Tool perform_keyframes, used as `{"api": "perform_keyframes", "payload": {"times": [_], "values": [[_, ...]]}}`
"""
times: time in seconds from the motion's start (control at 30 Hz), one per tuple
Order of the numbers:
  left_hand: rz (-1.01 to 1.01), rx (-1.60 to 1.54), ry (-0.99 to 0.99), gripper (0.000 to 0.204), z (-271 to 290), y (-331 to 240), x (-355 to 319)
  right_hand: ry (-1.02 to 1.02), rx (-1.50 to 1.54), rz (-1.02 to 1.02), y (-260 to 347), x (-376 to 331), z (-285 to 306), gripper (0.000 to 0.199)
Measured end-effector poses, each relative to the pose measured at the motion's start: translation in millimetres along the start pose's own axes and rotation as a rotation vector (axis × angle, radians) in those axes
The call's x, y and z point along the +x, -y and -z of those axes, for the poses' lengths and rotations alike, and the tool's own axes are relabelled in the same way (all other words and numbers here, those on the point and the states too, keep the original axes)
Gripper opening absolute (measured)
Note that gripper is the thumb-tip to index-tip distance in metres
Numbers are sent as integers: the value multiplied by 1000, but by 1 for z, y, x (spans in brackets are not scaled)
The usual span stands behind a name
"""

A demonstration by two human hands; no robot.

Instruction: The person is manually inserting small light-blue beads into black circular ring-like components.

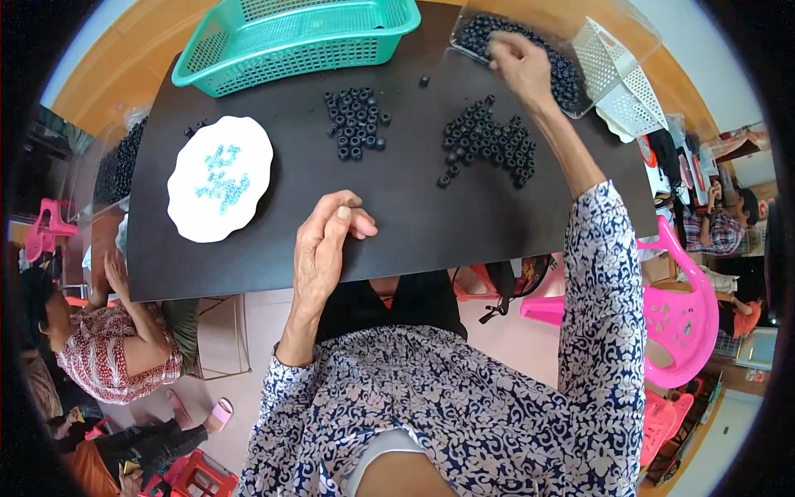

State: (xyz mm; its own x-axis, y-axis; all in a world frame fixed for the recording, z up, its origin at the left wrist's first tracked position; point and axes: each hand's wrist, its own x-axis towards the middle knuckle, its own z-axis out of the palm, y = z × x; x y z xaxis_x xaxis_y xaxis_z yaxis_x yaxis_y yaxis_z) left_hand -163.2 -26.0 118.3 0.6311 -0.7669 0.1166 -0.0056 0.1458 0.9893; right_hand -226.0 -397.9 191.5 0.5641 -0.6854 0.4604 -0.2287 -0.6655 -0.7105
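Observation:
My left hand [323, 246] rests by the near edge of the dark table, its fingers curled in and the thumb pressed against them; whatever lies inside is hidden. Over a clear plastic box [586, 106] of small black ring-shaped pieces [570, 83], my right hand [523, 68] reaches out with bent, pinched fingers. Its fingertips are slightly blurred, so what they hold is unclear. Between the hands lies a loose pile of black pieces [489, 139]. A second cluster of black pieces [356, 123] sits beyond my left hand. To its left stands a white scalloped plate [186, 199] with tiny blue bits [222, 178].
A green plastic basket [298, 56] stands at the far left of the table. White perforated baskets [617, 79] lean beside the clear box. One black piece [424, 81] lies alone. A co-worker [124, 348] sits at the left, and a pink chair [683, 315] is at the right.

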Motion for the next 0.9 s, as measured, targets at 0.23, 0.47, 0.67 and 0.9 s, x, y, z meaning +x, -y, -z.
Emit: {"api": "perform_keyframes", "payload": {"times": [0.23,0.47,0.67,0.9], "values": [[10,-8,18,38,-1,-2,-1,260,-148,98,-1,-22,-29,24],[16,-50,25,26,1,0,0,470,-387,380,1,-6,-62,31],[14,-84,11,22,3,2,-2,482,-3,220,46,-53,-63,21],[89,-206,-33,25,8,2,5,572,515,132,92,-130,-75,25]]}}
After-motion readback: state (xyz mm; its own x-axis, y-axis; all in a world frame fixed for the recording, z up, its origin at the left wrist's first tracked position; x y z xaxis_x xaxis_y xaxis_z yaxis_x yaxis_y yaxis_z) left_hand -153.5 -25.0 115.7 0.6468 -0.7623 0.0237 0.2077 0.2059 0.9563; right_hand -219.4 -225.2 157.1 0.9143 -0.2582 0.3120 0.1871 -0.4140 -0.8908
